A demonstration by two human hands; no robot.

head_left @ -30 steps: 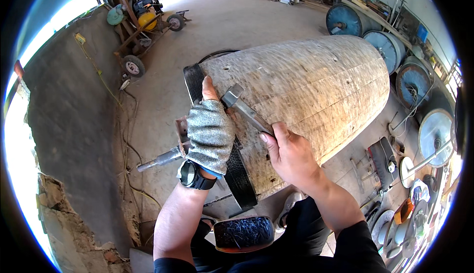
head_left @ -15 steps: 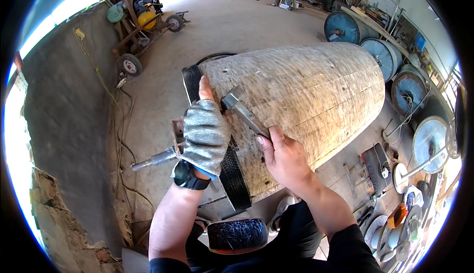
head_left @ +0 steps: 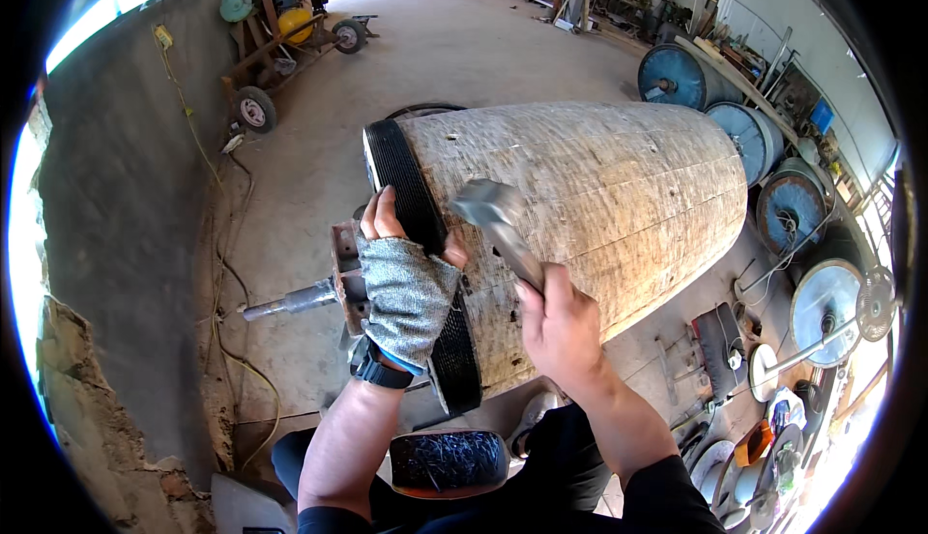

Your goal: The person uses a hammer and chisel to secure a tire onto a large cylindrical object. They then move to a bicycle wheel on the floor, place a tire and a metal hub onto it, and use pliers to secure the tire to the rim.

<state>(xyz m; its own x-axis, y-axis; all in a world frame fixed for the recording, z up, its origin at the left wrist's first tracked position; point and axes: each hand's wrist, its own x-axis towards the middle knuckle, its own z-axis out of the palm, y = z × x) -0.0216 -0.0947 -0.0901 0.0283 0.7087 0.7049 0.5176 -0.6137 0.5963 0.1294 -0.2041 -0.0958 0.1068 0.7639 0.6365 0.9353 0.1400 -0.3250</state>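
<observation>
A black ribbed strip [head_left: 411, 181] wraps the near-left end of a large wood-covered drum [head_left: 590, 196]. My left hand [head_left: 411, 288], in a grey fingerless glove, grips across the strip, fingers toward its outer edge and thumb at its inner edge. Whether a nail sits under that thumb I cannot make out. My right hand [head_left: 564, 326] is bare and closed round the handle of a hammer [head_left: 522, 254]. Its blurred metal head hangs over the drum, just right of my left thumb. Below the drum, between my legs, stands a box of nails [head_left: 448, 461].
A metal shaft [head_left: 290, 300] juts left from the drum's end. Several blue-ended rollers [head_left: 826, 312] line the right side, with a fan [head_left: 875, 304] among them. A wheeled cart [head_left: 280, 60] stands far left by a dark wall [head_left: 121, 225]. Cables [head_left: 227, 273] lie on the floor.
My left hand has shifted down along the strip, its fingers now bent over the edge. The hammer head has moved slightly right, away from my left hand. The view has tilted a little.
</observation>
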